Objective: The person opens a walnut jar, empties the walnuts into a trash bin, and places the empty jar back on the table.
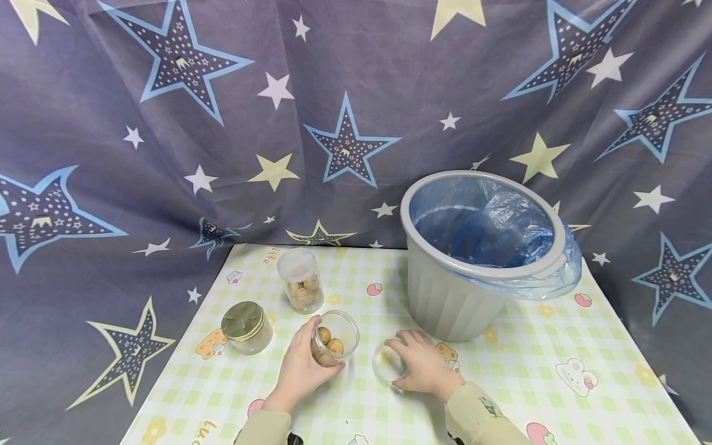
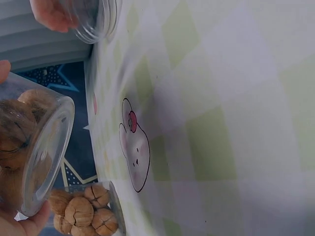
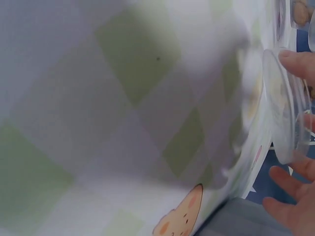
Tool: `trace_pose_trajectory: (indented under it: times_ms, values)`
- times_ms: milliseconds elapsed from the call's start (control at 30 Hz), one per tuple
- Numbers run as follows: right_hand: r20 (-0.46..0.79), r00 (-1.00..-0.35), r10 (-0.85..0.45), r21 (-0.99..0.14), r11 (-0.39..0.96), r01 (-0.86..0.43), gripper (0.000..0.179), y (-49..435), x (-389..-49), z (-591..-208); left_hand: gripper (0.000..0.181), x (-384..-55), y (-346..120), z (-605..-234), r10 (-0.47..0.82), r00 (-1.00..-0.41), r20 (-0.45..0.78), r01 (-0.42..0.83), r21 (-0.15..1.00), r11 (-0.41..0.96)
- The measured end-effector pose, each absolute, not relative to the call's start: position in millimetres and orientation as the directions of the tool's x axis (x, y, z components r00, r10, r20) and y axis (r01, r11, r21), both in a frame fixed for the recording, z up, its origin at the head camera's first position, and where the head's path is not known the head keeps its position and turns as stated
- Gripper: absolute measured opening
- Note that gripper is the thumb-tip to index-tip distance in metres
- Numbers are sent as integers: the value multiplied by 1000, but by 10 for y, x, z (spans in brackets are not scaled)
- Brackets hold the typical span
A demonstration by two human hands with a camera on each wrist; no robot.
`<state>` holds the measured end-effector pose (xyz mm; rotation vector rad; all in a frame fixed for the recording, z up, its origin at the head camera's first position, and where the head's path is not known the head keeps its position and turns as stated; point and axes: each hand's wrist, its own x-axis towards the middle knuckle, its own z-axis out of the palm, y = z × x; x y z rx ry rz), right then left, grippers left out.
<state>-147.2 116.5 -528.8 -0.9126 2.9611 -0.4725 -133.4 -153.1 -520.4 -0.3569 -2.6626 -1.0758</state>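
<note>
My left hand (image 1: pixel 303 364) grips a clear jar (image 1: pixel 346 327) of walnuts around its side. The jar's mouth is uncovered and tilts toward the camera; its base (image 2: pixel 51 152) is off the table in the left wrist view. To the right, my right hand (image 1: pixel 425 364) holds a clear round piece, like a lid or shallow tub (image 1: pixel 385 366), at the tabletop. In the right wrist view, the thumb and fingers lie around the rim of this clear round piece (image 3: pixel 279 103). Which of the two it is, I cannot tell.
Behind my left hand stands another clear walnut jar (image 1: pixel 300 281), with a whitish top. A jar with a gold-green lid (image 1: pixel 243 321) is at the left. A grey bin (image 1: pixel 445 296) with a blue bag stands at the back right on the checked tablecloth (image 1: pixel 356 414).
</note>
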Motion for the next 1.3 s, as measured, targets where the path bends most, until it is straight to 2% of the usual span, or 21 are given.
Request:
trace_pose_trajectory:
  times_ms: [367,867,1300]
  values:
    - [43,-828,-559,-235,800,-552,78,1110,-1475,-5305,103,-1329,-1528,-5217,127,-942,311,307,644,700]
    - [10,-839,-545,-222,816,-533,82,1090,-1469,-5342,103,-1345,-1495,-5206,128,-949,287,292,656,696]
    - [61,-833,-551,-238,802,-548,82,1095,-1507,-5280,102,-1340,-1489,-5205,125,-949,291,292,653,698]
